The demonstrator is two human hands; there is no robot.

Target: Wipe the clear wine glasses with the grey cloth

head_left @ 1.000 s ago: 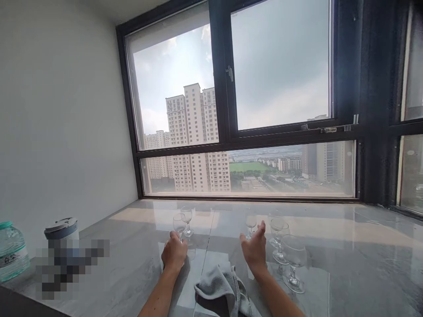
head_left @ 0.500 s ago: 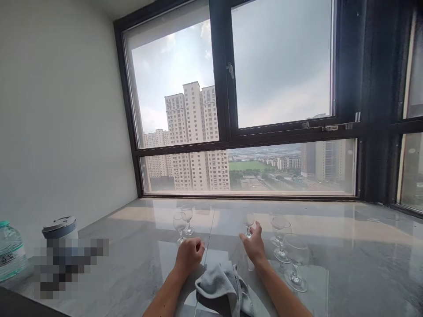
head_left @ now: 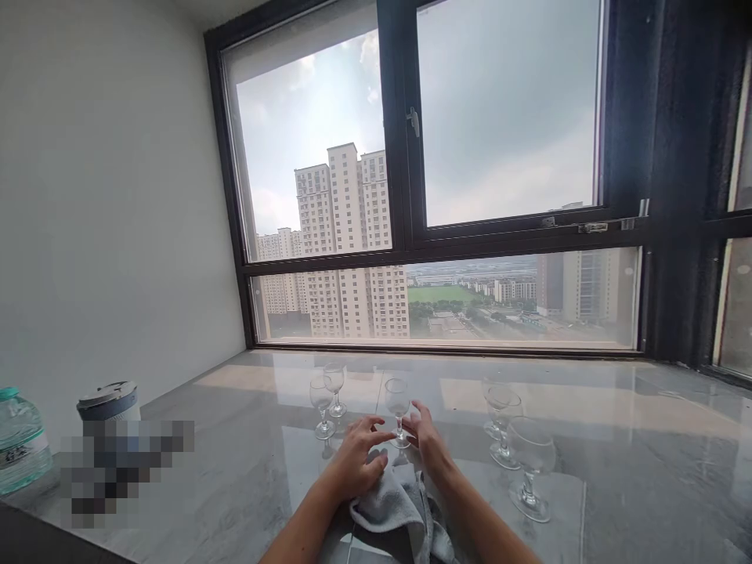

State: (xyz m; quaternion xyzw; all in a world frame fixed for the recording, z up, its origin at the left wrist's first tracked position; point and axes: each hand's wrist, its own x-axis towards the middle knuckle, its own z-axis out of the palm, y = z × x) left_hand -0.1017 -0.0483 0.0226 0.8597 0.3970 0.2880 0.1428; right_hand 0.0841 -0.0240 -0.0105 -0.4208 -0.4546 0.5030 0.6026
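Observation:
A clear stemmed wine glass point(head_left: 397, 398) stands upright in the middle, just beyond a crumpled grey cloth point(head_left: 391, 501). My right hand point(head_left: 430, 445) is at its right side, fingers closed about the stem; the exact contact is partly hidden. From the left, my left hand point(head_left: 358, 458) reaches over the cloth's edge with fingers apart, index finger pointing at the stem, holding nothing. Two more glasses stand to the left, a nearer one point(head_left: 322, 398) and a farther one point(head_left: 334, 380). On the right are several glasses, the nearest point(head_left: 531, 446) being the largest in view.
The glossy grey tiled surface point(head_left: 247, 470) runs up to a dark-framed window point(head_left: 405, 254). At far left stand a plastic bottle point(head_left: 22, 446) with a green cap and a lidded cup point(head_left: 109, 401), beside a blurred patch. A plain wall point(head_left: 117, 196) rises on the left.
The glass at my right hand has moved left to the middle, the hand along with it. My left hand has shifted right and opened from a curled fist.

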